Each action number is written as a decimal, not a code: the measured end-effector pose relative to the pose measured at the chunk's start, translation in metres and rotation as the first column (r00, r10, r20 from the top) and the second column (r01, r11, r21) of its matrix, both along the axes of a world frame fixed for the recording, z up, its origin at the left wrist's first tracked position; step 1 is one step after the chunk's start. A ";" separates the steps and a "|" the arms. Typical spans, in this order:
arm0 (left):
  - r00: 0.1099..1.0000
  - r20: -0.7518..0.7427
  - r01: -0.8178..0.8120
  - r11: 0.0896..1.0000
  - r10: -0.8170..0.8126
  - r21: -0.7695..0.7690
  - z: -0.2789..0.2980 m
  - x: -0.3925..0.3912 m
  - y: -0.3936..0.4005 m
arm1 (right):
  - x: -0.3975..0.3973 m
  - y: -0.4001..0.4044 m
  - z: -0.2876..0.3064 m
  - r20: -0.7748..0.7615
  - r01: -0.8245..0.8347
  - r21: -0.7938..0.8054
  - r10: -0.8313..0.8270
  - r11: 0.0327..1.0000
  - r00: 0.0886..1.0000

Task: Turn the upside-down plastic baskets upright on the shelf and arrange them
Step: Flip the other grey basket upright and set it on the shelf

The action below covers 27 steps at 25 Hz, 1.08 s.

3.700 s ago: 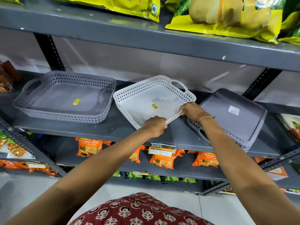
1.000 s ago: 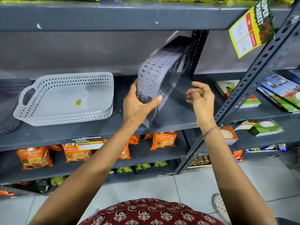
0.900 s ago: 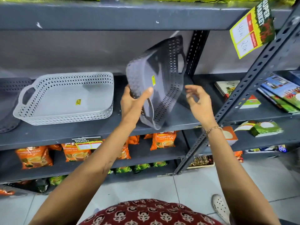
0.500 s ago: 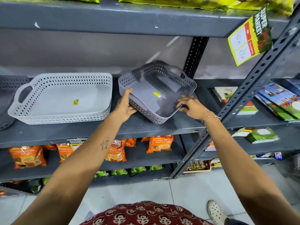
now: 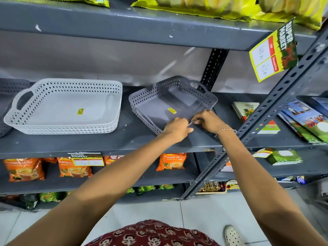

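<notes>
Gripping the near handle of the grey basket (image 5: 173,103), the left hand (image 5: 176,129) and right hand (image 5: 209,120) sit side by side, fingers curled closed over the thin rim at the basket's front edge. The basket stands upright, open side up, on the middle shelf (image 5: 110,144), turned at an angle so its near corner points toward the hands; a small yellow sticker (image 5: 172,110) lies on its floor just beyond the knuckles. Below the grip, under the shelf lip, orange tea packets (image 5: 171,161) fill the lower tier, with a price label (image 5: 87,159) clipped to the shelf front. To the left of the grip, apart from the grey basket with bare shelf between them, a white basket (image 5: 65,107) also sits upright. Close to the right of the right wrist, a slanted perforated steel upright (image 5: 262,118) crosses the shelf front and bounds the space on that side; past it lie books and boxes (image 5: 255,112). Behind the grey basket a black slotted post (image 5: 213,68) runs up the back wall, very near the far handle. Above, the next shelf (image 5: 142,25) carries yellow bags, and a yellow price tag (image 5: 274,52) hangs from it.
</notes>
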State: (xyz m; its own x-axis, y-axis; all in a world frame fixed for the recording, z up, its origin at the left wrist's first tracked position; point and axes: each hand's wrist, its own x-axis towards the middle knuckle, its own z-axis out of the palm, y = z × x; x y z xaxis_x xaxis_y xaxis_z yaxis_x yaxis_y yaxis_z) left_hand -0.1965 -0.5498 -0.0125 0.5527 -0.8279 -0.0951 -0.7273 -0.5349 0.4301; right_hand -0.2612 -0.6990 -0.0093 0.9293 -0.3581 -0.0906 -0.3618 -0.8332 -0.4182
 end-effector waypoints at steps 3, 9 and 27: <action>0.995 0.097 -0.010 0.997 0.003 0.075 -0.001 0.011 0.014 | 0.001 0.015 -0.005 0.001 0.003 -0.236 -0.003 0.972 1.000; 0.978 0.198 0.040 0.993 -0.062 0.112 0.000 0.065 0.081 | 0.021 0.085 -0.007 0.015 -0.040 -0.384 0.049 0.923 0.999; 0.984 -0.027 -0.168 0.972 0.174 0.165 0.029 0.138 0.192 | 0.036 0.130 0.001 -0.141 -0.132 -0.186 0.107 0.974 0.984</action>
